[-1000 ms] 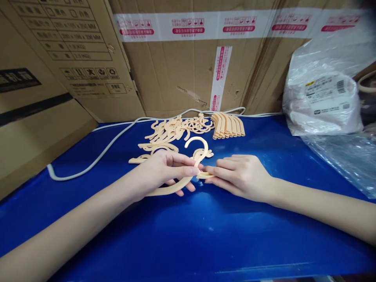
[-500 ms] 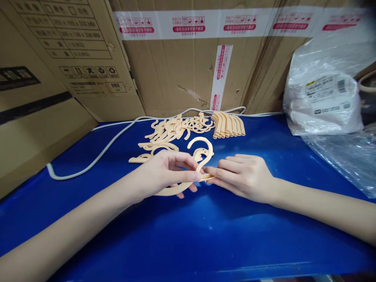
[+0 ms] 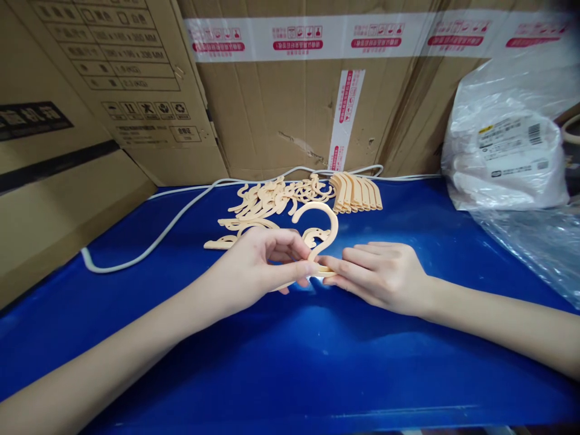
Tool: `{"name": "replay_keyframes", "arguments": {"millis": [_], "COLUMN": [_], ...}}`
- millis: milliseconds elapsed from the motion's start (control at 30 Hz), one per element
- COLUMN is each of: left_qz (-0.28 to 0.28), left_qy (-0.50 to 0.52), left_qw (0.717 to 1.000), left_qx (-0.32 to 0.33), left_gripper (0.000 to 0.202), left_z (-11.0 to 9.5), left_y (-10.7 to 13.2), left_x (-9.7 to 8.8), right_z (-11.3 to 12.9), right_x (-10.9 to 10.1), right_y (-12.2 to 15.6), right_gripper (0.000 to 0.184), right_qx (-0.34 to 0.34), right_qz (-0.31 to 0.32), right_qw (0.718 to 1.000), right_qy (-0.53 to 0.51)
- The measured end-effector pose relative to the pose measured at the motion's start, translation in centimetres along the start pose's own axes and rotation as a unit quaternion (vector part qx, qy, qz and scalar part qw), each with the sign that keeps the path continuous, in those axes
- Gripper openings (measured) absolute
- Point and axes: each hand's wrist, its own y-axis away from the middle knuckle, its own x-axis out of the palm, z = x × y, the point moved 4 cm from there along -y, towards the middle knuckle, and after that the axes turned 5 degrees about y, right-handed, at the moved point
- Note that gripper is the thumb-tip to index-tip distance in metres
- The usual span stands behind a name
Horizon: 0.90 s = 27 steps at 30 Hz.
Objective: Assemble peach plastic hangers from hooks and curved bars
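My left hand (image 3: 260,263) pinches a peach plastic hanger part with a curved hook (image 3: 322,222) that rises above the fingers. My right hand (image 3: 378,272) meets it from the right, its fingertips closed on a short peach piece (image 3: 327,273) at the base of the hook. Both hands hover just over the blue table (image 3: 317,362). Behind them lies a loose pile of peach hanger parts (image 3: 272,202). A neat row of stacked peach pieces (image 3: 357,193) sits to the right of the pile.
Cardboard boxes (image 3: 281,90) wall in the back and left of the blue table. A white cable (image 3: 149,241) runs along the rear edge. A clear plastic bag with a label (image 3: 502,151) and loose plastic film (image 3: 539,241) lie at the right.
The hook has moved right and stands more upright in my left hand. The long curved arm below my left hand is now mostly hidden. My right hand has barely moved.
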Motion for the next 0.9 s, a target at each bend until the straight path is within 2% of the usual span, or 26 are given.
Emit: {"name": "replay_keyframes", "arguments": {"millis": [200,367,500,600,767,900], "left_qz": [-0.026,-0.043,-0.08,-0.101,-0.085,-0.08], "left_qy": [0.063,0.107,0.111,0.084,0.02,-0.129], "left_qw": [0.998,0.993,0.989,0.991,0.996,0.987], "left_qx": [-0.009,-0.03,-0.049,-0.033,-0.001,0.051], "left_gripper": [0.009,0.009,0.01,0.01,0.015,0.022], "left_z": [0.6,1.2,1.6,1.6,1.4,0.9], "left_y": [-0.4,-0.8,-0.8,-0.7,-0.5,-0.2], "left_x": [-0.3,-0.2,0.0,0.0,0.1,0.1], "right_z": [0.3,0.1,0.0,-0.1,-0.4,-0.5], "right_x": [0.1,0.4,0.6,0.8,1.2,1.2], "right_y": [-0.1,0.0,0.0,0.0,0.1,-0.1], "right_gripper": [0.029,0.031,0.032,0.032,0.035,0.035], "right_qx": [0.014,0.025,0.039,0.057,0.078,0.079], "right_qz": [0.008,0.039,0.053,0.071,0.106,0.095], "right_qw": [1.0,0.999,0.998,0.994,0.987,0.986], "right_qy": [0.013,-0.003,-0.026,-0.056,-0.096,-0.112]}}
